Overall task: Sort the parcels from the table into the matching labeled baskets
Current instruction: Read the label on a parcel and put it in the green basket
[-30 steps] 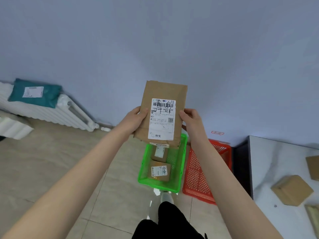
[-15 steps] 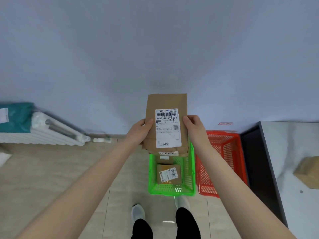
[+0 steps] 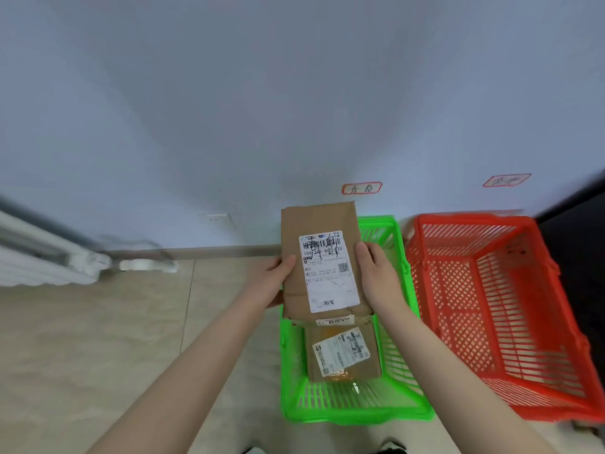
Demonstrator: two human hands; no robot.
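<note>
I hold a flat brown cardboard parcel (image 3: 322, 257) with a white shipping label, upright, just above the far half of the green basket (image 3: 357, 411). My left hand (image 3: 273, 283) grips its left edge and my right hand (image 3: 376, 273) grips its right edge. Below it in the green basket lies another brown parcel (image 3: 342, 353) with a white label; a further label edge shows just under the held parcel. The red basket (image 3: 510, 319) stands to the right with nothing in it. On the wall, a red-framed label (image 3: 361, 188) hangs above the green basket and another (image 3: 505, 180) above the red one.
A white radiator (image 3: 39, 257) runs along the wall at the left, with pipe fittings (image 3: 144, 265) at the skirting. Beige floor tiles (image 3: 114, 339) stretch left of the baskets. A dark edge (image 3: 576, 208) shows at the far right. My shoes (image 3: 389, 448) peek in at the bottom.
I have stepped closer and looked down; the baskets now appear much larger. The parcel, still in both hands, has come down towards the green basket. The table has left the view.
</note>
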